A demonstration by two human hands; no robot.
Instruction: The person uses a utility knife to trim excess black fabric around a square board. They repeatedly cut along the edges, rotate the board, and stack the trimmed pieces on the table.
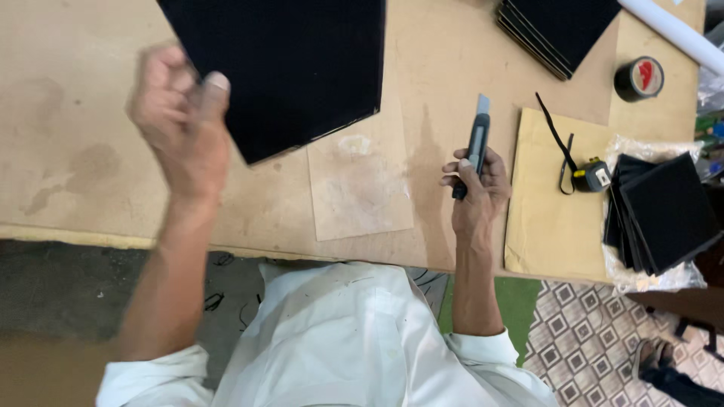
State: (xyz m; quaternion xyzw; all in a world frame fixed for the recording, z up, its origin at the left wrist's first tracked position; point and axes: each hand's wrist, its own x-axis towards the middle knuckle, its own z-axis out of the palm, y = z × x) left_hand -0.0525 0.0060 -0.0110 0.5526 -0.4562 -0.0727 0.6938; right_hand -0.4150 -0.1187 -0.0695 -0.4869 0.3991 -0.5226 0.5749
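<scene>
Right hand grips a box cutter; blurred left hand apparently pinches black panel's edge.

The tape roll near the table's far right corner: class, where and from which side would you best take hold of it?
Probably grip the tape roll across its black outer rim, coming from above. It lies flat on the table with bare board all round, so fingers can close on opposite sides; the white tube lies just beyond it.
</scene>
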